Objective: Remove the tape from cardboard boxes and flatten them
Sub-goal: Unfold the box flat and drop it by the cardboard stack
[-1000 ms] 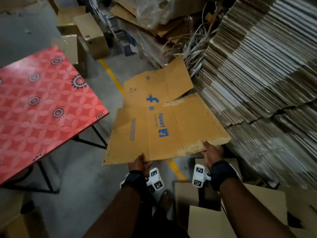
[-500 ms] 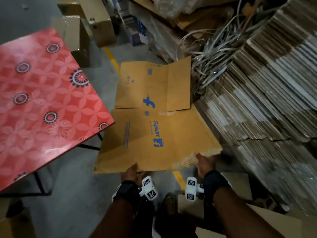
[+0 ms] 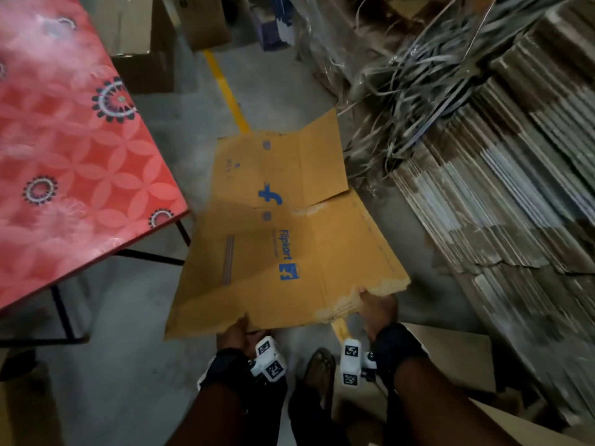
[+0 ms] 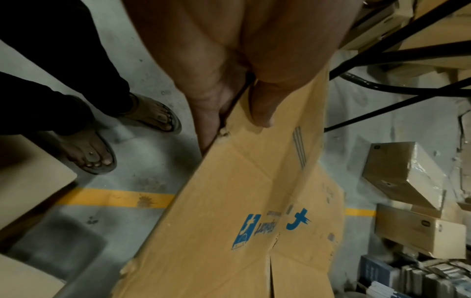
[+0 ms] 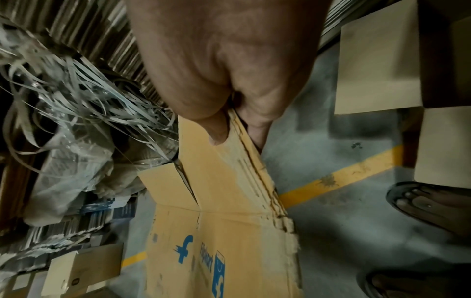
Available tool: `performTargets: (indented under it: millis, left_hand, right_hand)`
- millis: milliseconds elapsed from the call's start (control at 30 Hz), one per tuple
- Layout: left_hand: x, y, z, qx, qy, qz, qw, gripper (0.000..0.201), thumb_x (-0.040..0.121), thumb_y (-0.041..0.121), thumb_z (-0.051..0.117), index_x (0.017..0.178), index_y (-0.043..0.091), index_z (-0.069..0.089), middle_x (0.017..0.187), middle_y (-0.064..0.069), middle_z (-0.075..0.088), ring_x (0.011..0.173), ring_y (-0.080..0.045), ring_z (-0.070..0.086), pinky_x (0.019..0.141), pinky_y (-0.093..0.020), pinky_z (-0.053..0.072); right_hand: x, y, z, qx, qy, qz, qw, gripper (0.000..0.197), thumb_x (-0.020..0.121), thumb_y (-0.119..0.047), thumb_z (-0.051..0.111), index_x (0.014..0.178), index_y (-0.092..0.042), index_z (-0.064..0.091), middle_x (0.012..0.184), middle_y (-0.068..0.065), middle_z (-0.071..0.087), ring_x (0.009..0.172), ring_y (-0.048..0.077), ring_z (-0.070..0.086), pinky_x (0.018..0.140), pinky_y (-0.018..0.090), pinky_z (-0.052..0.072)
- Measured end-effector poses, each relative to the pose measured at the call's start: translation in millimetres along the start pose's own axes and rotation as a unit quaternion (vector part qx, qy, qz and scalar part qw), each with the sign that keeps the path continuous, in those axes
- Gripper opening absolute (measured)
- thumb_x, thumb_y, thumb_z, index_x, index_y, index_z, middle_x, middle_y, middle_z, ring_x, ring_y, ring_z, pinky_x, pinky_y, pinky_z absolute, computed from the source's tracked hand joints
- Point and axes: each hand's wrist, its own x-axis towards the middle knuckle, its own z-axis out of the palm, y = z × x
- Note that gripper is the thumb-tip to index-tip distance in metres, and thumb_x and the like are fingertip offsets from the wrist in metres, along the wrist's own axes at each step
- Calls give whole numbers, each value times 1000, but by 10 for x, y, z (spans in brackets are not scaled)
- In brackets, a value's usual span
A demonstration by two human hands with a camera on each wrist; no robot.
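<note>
We hold the flattened box [image 3: 283, 252] by its near edge with both hands: the left hand [image 3: 240, 336] pinches the near left portion, thumb on top and fingers [image 4: 209, 129] beneath, and the right hand [image 3: 376, 309] grips the torn near right corner in the same way, thumb on the upper face. To complete this step well, we judge that the sheet should be kept level and lowered evenly over the floor [image 3: 128, 333], or carried to the stack of flattened cartons [image 3: 502, 194] on the right – a lopsided pull at the frayed corner risks further tearing. We keep the far flap clear of the loose strapping [image 3: 415, 82] and the sheet's left edge clear of the red tabletop [image 3: 70, 149]. The box is a tan corrugated sheet with blue Flipkart print, collapsed flat along its creases, held low above the floor between tabletop and stack. Its near right edge is ragged and pale – whether any tape remains there cannot be told. One far flap lies unfolded beyond the main panel.
</note>
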Motion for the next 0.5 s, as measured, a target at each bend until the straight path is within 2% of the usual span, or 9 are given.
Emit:
performTargets:
  millis: [33, 67, 133, 267, 300, 333, 400, 467, 500]
  left_hand:
    - [29, -20, 6, 9, -2, -10, 1000, 41, 103, 11, 41, 140, -6, 38, 144, -28, 41, 131, -45, 41, 84, -47, 48]
    - [96, -48, 2, 8, -5, -14, 1000, 38, 103, 12, 39, 137, -6, 42, 145, -27, 39, 132, -44, 40, 88, -47, 48]
    - [289, -40, 16, -5, -18, -6, 1000, 28, 104, 12, 37, 125, -2, 49, 148, -26, 37, 131, -44, 39, 90, -50, 47]
    - [1039, 70, 257, 16, -23, 46, 999, 41, 102, 7, 40, 142, -1, 35, 148, -26, 37, 134, -47, 36, 104, -57, 34]
    - [1245, 99, 358, 25, -25, 50, 998, 43, 102, 9, 41, 144, 0, 34, 147, -25, 38, 134, -46, 37, 103, -58, 35]
    - [1473, 126, 458, 31, -31, 52, 998, 43, 102, 11, 42, 143, 0, 34, 147, -24, 39, 133, -46, 38, 101, -57, 37]
    - [1893, 147, 653, 39, -53, 47, 997, 42, 103, 15, 41, 142, 0, 36, 144, -21, 43, 133, -43, 40, 101, -55, 39]
    - [2232, 166, 852, 54, -48, 59, 996, 44, 103, 17, 41, 142, -2, 36, 143, -20, 44, 133, -39, 43, 106, -48, 41]
    - [2406, 169, 931, 65, -46, 65, 995, 44, 103, 17, 42, 142, -3, 36, 145, -22, 43, 133, -38, 43, 107, -46, 41]
  right_hand:
    - [60, 41, 41, -8, 0, 7, 1000, 34, 90, -23, 69, 103, -15, 39, 94, -1, 36, 81, 27, 57, 83, 55, 53]
    - [157, 103, 89, -10, -10, 10, 1000, 35, 90, -28, 69, 95, -18, 36, 85, 1, 37, 73, 24, 50, 70, 49, 54]
    - [346, 185, 228, -30, -30, 20, 999, 37, 91, -31, 67, 85, -19, 32, 70, -2, 29, 64, 21, 35, 53, 34, 38]
    - [919, 177, 524, 25, -61, 19, 998, 34, 86, -22, 72, 76, -26, 40, 72, -5, 37, 62, 14, 38, 75, 38, 40]
    - [1058, 167, 600, 39, -54, -7, 998, 19, 87, -16, 72, 89, -15, 52, 81, 0, 47, 71, 19, 47, 83, 41, 44]
    - [1281, 196, 699, 57, -54, -14, 997, 33, 88, -12, 71, 114, -2, 54, 95, 6, 54, 85, 25, 55, 92, 48, 47]
    - [1595, 226, 898, 92, -54, -8, 994, 69, 88, -12, 71, 145, -1, 33, 113, 25, 61, 101, 40, 62, 98, 63, 45]
    - [1976, 335, 1120, 127, -61, -4, 990, 68, 88, -11, 70, 146, -7, 35, 125, 31, 57, 112, 48, 58, 96, 66, 45]
    - [2175, 415, 1222, 143, -72, -2, 987, 64, 88, -11, 71, 144, -8, 40, 131, 26, 57, 116, 45, 57, 97, 63, 46]
